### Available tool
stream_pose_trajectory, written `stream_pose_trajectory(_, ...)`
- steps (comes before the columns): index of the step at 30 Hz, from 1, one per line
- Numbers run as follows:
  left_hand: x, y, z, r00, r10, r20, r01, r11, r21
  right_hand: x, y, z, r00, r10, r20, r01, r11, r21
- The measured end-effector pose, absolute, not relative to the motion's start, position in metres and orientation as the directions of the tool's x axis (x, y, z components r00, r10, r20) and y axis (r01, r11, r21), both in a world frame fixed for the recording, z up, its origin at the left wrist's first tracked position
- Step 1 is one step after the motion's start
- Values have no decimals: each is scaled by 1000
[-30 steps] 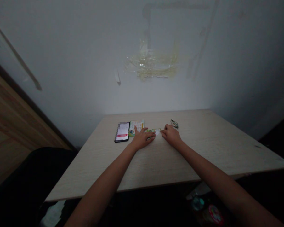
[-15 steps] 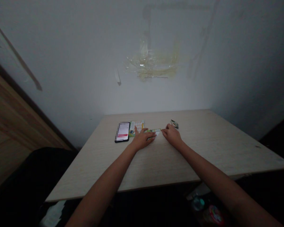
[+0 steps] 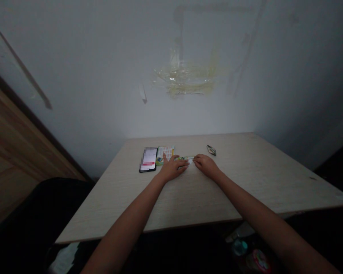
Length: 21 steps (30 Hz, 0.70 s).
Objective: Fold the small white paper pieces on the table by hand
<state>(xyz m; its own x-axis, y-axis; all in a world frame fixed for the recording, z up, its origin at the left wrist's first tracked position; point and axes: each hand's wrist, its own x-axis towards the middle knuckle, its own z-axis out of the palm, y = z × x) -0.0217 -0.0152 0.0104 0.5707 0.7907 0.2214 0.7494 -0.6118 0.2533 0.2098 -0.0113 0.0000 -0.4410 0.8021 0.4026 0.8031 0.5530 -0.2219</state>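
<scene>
My left hand [image 3: 173, 168] lies flat with its fingers spread, pressing on a small sheet of printed paper [image 3: 190, 161] on the table. Its thumb reaches over a colourful printed leaflet [image 3: 169, 150]. At the paper's right end, the fingers of my right hand [image 3: 205, 164] are pinched together on its edge. A green and yellow printed strip shows along the sheet's far side, with white below it. Both hands hide much of the paper.
A phone [image 3: 148, 161] with a lit screen lies left of the leaflet. Behind my right hand is a small dark, shiny crumpled item [image 3: 211, 150]. The pale table [image 3: 188, 201] meets a wall [image 3: 108, 76] with old tape. Bottles [image 3: 240, 246] stand below the front edge.
My right hand has shifted slightly left and nearer along the paper's edge, uncovering more of the small shiny item behind it. The left hand stays in place.
</scene>
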Motion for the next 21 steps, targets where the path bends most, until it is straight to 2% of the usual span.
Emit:
stream_pose_trajectory(7, -21, -15, 10, 567, 796, 211, 756, -605, 249, 210, -17, 3, -506, 764, 400, 802, 588, -106)
stream_pose_trajectory(14, -21, -15, 11, 576, 791, 206, 751, -611, 249, 212, -16, 1, -584, 680, 443, 738, 672, -60)
stream_pose_trajectory(21, -22, -12, 7, 572, 794, 205, 752, -608, 256, 211, -18, 0, -617, 624, 480, 684, 727, -65)
